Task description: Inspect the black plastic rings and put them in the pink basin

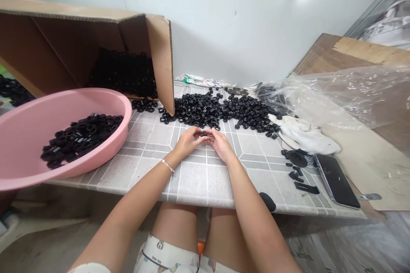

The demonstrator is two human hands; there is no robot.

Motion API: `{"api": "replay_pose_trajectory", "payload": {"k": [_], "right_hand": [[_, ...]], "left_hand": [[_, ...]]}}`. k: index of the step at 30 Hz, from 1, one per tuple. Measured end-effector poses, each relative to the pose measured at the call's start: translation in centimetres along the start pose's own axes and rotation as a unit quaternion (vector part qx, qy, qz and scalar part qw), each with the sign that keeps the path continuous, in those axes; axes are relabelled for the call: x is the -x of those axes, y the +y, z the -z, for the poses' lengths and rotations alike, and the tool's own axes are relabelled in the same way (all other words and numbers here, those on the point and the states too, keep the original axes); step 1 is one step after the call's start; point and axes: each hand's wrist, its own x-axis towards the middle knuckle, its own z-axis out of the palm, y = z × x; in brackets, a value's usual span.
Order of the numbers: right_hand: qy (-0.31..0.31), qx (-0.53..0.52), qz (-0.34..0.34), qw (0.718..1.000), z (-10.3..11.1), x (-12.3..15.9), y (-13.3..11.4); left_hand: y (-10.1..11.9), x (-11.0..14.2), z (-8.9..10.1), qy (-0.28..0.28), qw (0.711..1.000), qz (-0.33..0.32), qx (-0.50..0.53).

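My left hand (pixel 188 140) and my right hand (pixel 219 141) meet over the tablecloth, fingertips closed around one small black ring-like part (pixel 203 134). The fingers hide much of that part. Just beyond them lies a heap of black ring-like parts (pixel 198 108), some of which look like nuts. To its right spreads another pile of small black pieces (pixel 248 111). On the left, a pink basin (pixel 127 115) holds many more black rings (pixel 83 136).
A cardboard box (pixel 160 55) on its side behind the basin contains black rings. At right are a white cloth (pixel 304 134), a phone (pixel 338 181), a black strip (pixel 306 187) and clear plastic sheeting (pixel 333 94). A round black object (pixel 267 201) sits at the table's front edge.
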Motion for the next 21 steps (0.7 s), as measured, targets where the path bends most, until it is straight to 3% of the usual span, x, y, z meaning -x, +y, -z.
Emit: {"api": "replay_pose_trajectory", "payload": {"k": [6, 10, 14, 17, 19, 21], "right_hand": [[0.01, -0.017, 0.021, 1.0, -0.1, 0.6, 0.1], [-0.006, 0.042, 0.028, 0.999, -0.2, 0.0, 0.9], [0.044, 0.152, 0.044, 0.986, 0.2, 0.0, 0.2], [0.079, 0.322, 0.134, 0.934, -0.3, 4.0, -0.9], [0.048, 0.443, 0.199, 0.873, -1.1, 8.5, -0.7], [-0.011, 0.527, 0.221, 0.82, -2.0, 13.1, 0.3]], "left_hand": [[0.6, 0.0, 0.3, 0.0, 1.0, 0.004, 0.006], [0.2, -0.1, 0.2, 0.003, 1.0, 0.025, -0.003], [-0.4, -0.2, 0.1, -0.006, 0.999, 0.027, -0.031], [-0.7, -0.3, 0.1, -0.007, 0.998, 0.043, -0.047], [-0.8, -0.4, 0.0, -0.012, 0.997, 0.053, -0.052], [-0.9, -0.4, -0.2, -0.023, 0.997, 0.055, -0.057]]}}
